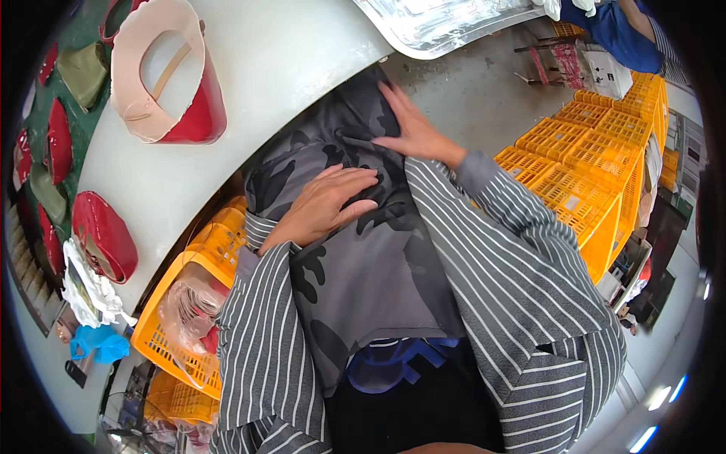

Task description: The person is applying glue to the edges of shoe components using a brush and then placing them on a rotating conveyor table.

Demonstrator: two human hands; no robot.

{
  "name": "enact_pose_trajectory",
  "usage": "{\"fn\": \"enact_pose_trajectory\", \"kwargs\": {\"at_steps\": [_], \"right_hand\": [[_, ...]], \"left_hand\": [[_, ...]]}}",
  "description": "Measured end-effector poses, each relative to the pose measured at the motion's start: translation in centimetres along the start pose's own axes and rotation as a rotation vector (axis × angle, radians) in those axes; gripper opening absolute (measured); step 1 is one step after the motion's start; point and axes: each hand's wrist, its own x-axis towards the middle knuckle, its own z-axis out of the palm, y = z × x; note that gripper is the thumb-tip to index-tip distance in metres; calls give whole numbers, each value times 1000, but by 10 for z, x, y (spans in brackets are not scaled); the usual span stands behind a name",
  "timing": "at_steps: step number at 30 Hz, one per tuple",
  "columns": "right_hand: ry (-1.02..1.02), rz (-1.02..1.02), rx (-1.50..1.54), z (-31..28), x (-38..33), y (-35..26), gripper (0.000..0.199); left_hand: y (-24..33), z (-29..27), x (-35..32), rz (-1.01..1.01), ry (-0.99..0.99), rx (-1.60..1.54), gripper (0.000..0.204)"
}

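A grey and black camouflage apron covers my front and lap. Across its middle lies my left hand, fingers stretched and thumb apart, holding nothing. My right hand rests farther out, on the right edge of the apron over my thigh, with its thumb and fingers spread. The cloth bunches in folds between the two hands. On the pale table to the left stands a red shoe upper with a beige lining, out of reach of both hands where they are.
The white table curves ahead of me, with a metal tray at its far edge. Another red upper lies at left, near a green belt carrying several pieces. Yellow crates stack at right; a yellow basket holds plastic-wrapped items. Another person is at the far right.
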Motion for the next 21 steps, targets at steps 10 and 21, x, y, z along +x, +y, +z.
{"fn": "enact_pose_trajectory", "kwargs": {"at_steps": [10, 21], "right_hand": [[150, 188, 47, 25, 78, 28, 92], [284, -59, 403, 66, 130, 106, 48]], "left_hand": [[0, -1, 9, 18, 30, 6, 42], [10, -8, -1, -49, 90, -9, 39]]}}
